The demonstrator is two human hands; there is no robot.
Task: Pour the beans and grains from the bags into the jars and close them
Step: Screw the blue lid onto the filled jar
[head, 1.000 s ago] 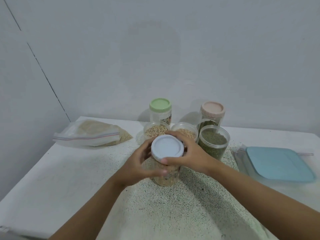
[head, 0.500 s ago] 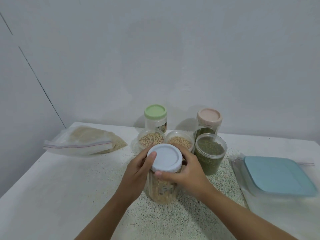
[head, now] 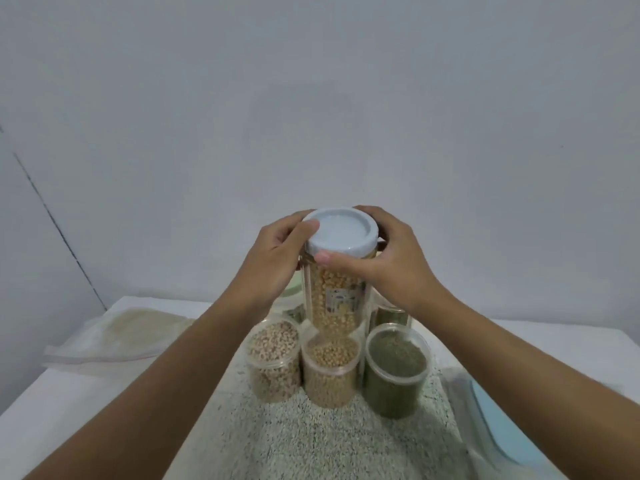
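Both hands (head: 277,258) (head: 398,268) grip the white-lidded jar (head: 334,299) aloft.

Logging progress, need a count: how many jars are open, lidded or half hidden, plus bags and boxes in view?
open jars: 3
white-lidded jar: 1
half-hidden jars behind: 2
bag: 1
blue-lidded box: 1
Total: 8

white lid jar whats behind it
Behind the white lid jar, gripped by the left hand and right hand, peek a pale green lid and a jar of dark green beans; the rest is covered.
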